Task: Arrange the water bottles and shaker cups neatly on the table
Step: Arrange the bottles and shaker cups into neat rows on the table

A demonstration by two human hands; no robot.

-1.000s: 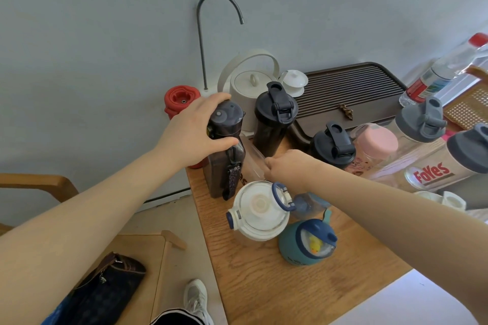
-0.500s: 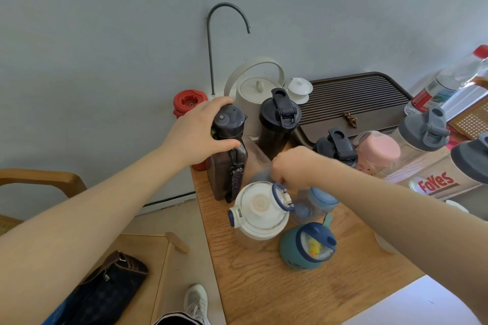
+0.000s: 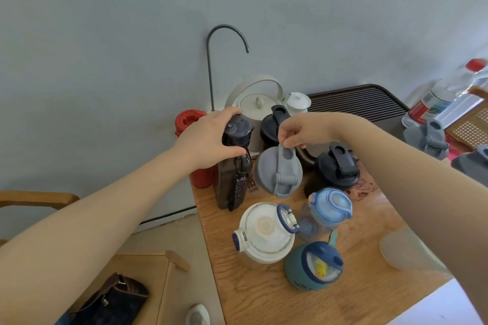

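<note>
My left hand (image 3: pixel 211 137) grips the top of a dark brown square bottle (image 3: pixel 232 179) standing near the table's left edge. My right hand (image 3: pixel 303 132) pinches the flip loop of a grey-lidded shaker cup (image 3: pixel 278 175) and holds it up above the table, tilted toward me. Around it stand two black-lidded shakers (image 3: pixel 272 126) (image 3: pixel 338 167), a light blue bottle (image 3: pixel 327 208), a white-lidded bottle (image 3: pixel 264 232) and a teal round bottle (image 3: pixel 314 266). A red bottle (image 3: pixel 188 124) stands behind my left hand.
A white kettle (image 3: pixel 257 103) under a curved spout (image 3: pixel 227 34) and a dark slatted tea tray (image 3: pixel 356 100) sit at the back. Grey-lidded shakers (image 3: pixel 427 137) and a clear plastic bottle (image 3: pixel 443 92) are at right. A chair with a brown bag (image 3: pixel 116 298) stands at left.
My right hand rose from low among the bottles and now holds up a grey-lidded shaker cup by its lid loop. My left hand stayed on the brown bottle.
</note>
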